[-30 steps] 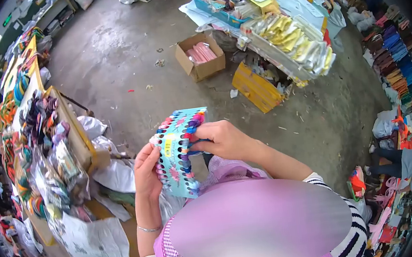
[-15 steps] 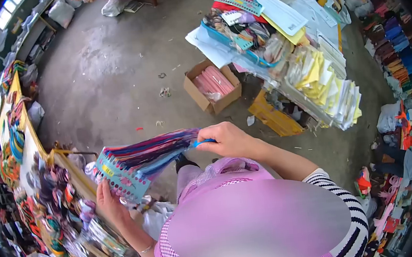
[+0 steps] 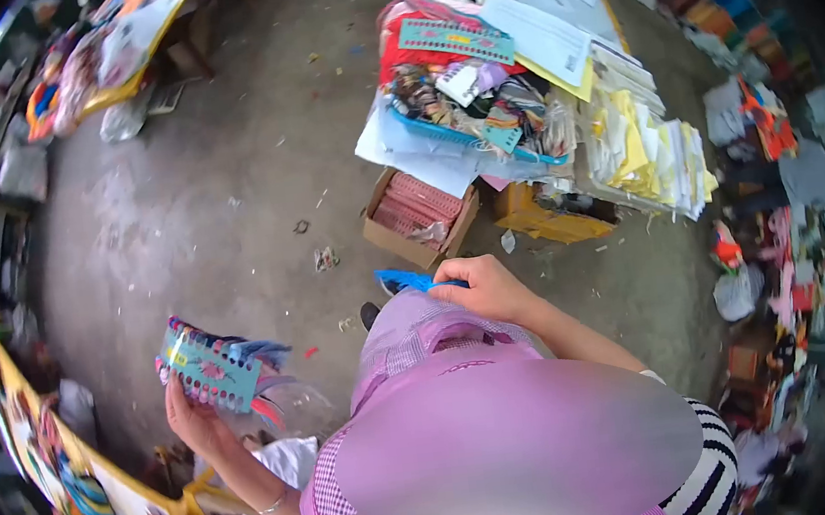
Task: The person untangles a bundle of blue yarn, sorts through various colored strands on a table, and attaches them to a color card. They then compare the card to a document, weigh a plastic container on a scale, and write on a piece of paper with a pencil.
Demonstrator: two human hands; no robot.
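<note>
My left hand (image 3: 195,421) holds a light blue card (image 3: 205,367) with holes along its edges, wound with many coloured threads whose loose ends trail to the right. It is out to my left, above the concrete floor. My right hand (image 3: 488,287) is closed on a small blue tool or bundle of thread (image 3: 412,280), in front of my purple apron (image 3: 420,329). The two hands are well apart.
A table (image 3: 514,76) ahead carries a blue basket of thread cards, papers and yellow sheets. A cardboard box (image 3: 418,217) of pink items and a yellow crate (image 3: 545,223) sit on the floor beneath it. A yellow-edged table (image 3: 104,481) with coloured threads is at my left.
The left hand has carried the thread card down and away to the left; the threads no longer stretch to the right hand, which kept the blue item. My view turned right.
</note>
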